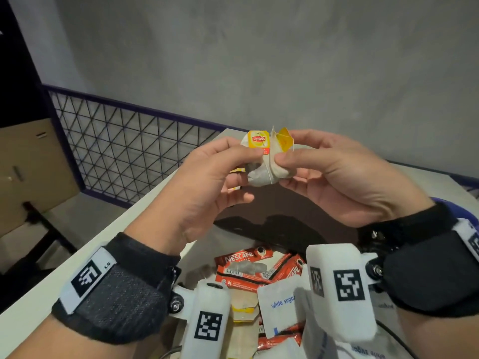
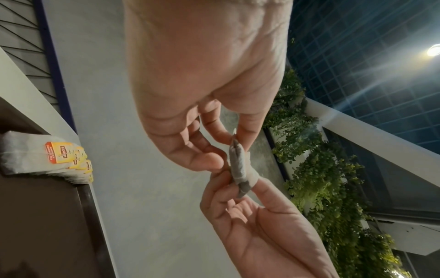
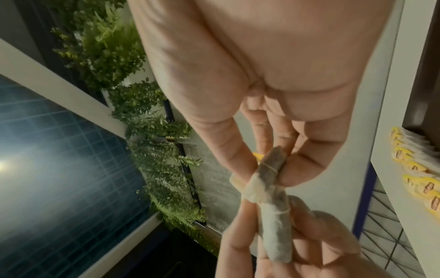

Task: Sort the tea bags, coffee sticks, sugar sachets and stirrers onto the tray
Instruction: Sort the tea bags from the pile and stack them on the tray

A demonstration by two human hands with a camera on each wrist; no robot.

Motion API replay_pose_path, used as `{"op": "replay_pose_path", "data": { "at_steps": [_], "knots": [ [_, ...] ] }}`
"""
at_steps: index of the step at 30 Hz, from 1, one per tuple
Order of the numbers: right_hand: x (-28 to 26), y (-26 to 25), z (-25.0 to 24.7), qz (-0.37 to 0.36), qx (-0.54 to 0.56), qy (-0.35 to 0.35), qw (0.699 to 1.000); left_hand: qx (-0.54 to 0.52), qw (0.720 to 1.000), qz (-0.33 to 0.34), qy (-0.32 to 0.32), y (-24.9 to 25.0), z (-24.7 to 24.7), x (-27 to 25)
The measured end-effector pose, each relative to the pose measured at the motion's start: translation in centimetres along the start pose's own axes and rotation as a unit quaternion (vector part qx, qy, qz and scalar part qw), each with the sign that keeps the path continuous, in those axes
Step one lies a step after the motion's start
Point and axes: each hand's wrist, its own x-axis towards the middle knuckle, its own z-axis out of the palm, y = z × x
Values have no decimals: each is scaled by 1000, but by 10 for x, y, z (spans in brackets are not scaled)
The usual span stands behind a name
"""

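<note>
Pinching two stuck tea bags (image 1: 261,161) apart above the counter (image 1: 145,211), left hand (image 1: 207,182) and right hand (image 1: 334,177) each grip one; left wrist shows a sorted tea bag row (image 2: 47,159) on the tray (image 2: 43,225). Right wrist: both hands' fingertips clamp the bags, probably to place them singly

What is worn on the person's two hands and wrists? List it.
Left hand and right hand are bare. Each wrist carries a black fabric wrist strap with a white square-coded tag, plus a white boxy camera housing bearing black-and-white coded markers.
</note>
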Motion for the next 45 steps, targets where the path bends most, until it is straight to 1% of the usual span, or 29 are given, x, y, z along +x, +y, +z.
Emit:
{"op": "replay_pose_path", "data": {
  "at_steps": [4,8,12,16,18,22,26,29,35,39,45],
  "knots": [
    [0,2,2,-57,-65,30,996,-11,1000,1,14,-2,0,2],
    [-1,5,6,-124,-159,56,978,-16,1000,-1,26,-5,-2,4],
    [-2,6,10,-157,-219,59,961,-12,1000,-2,13,-5,2,2],
    [-3,6,9,-180,-275,72,942,-3,1000,11,17,-5,4,1],
    [-4,6,10,-185,-282,66,939,0,1000,10,27,-6,3,2],
    [-5,3,11,-167,-230,44,958,6,999,2,34,-7,0,3],
    [-4,1,6,-161,-211,71,962,8,999,0,34,-6,0,3],
    [-4,0,3,-155,-204,76,964,6,999,2,38,-7,1,3],
    [-6,-2,4,-160,-242,68,955,0,999,20,49,-8,1,2],
    [-6,-3,2,-163,-259,76,949,6,998,32,49,-8,1,1],
    [-4,-3,-2,-199,-296,92,930,20,998,33,46,-10,1,3]
  ]
}}
